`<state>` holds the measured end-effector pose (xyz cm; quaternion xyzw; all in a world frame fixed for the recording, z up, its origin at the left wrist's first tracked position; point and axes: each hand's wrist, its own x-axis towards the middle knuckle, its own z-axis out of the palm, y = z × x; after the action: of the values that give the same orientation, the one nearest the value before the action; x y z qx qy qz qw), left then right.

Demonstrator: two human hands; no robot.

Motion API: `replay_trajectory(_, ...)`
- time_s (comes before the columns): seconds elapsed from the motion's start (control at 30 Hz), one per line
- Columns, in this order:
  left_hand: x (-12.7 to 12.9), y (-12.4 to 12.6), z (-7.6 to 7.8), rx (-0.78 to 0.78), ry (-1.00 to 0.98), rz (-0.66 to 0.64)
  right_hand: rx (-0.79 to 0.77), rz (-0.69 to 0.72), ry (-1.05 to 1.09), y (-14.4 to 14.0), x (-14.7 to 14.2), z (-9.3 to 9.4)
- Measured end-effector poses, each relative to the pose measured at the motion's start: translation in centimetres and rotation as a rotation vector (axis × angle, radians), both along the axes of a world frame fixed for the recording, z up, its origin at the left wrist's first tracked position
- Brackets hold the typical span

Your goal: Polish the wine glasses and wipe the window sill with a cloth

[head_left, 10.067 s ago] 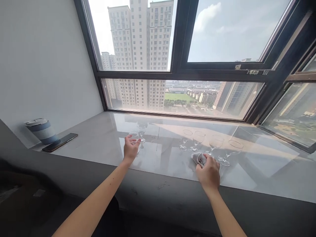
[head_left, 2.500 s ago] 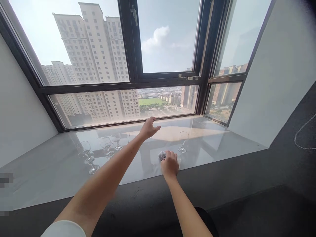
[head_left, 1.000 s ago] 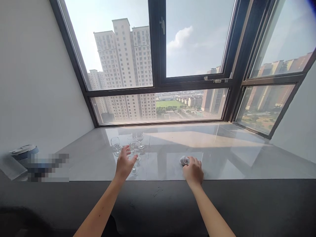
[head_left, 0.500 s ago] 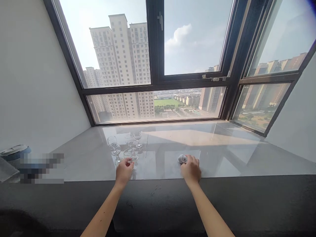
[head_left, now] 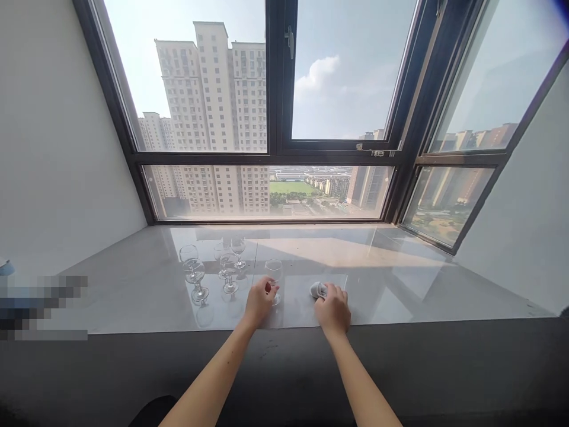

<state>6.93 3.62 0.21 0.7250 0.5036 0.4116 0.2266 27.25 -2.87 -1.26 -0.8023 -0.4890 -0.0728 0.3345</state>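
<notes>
My left hand grips the stem of a clear wine glass that stands upright near the front edge of the glossy stone sill. My right hand rests a short way to the right of it, closed over a small crumpled grey cloth pressed on the sill. Several more clear wine glasses stand in a loose group to the left of my left hand.
A wide black-framed window runs along the back of the sill, white walls close both ends. A dark ledge fronts the sill. A blurred-out patch lies at the far left.
My left hand took one glass from the group and brought it right, toward the cloth. My right hand stayed on the cloth. Over ten seconds the glasses on the right joined the left group.
</notes>
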Motion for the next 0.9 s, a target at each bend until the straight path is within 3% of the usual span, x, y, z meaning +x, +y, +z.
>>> replay_trajectory(0.2, -0.5, -0.6, -0.4, -0.011, -0.034, -0.012, 0.038, 0.067, 0.065, -0.4, -0.1, 0.2)
replay_trajectory(0.33, -0.5, -0.4, -0.4, -0.007, -0.021, 0.019, 0.116, 0.105, 0.252, 0.0, -0.3, 0.6)
replay_trajectory(0.5, -0.3, 0.0, -0.9, -0.03, 0.006, 0.018, 0.331, 0.163, 0.495, 0.9, -3.0, 3.5)
replay_trajectory(0.6, -0.3, 0.2, -1.0, -0.038, 0.022, 0.005, 0.449, 0.31, 0.392, 1.4, -5.8, 6.3)
replay_trajectory(0.7, -0.5, 0.1, -0.9, -0.034, 0.042, -0.024, 0.448, 0.53, 0.212, 1.7, -8.5, 8.3)
replay_trajectory(0.9, -0.6, -0.1, -0.6, 0.003, 0.11, -0.026, 0.321, 0.72, 0.021, 1.6, -9.7, 8.9)
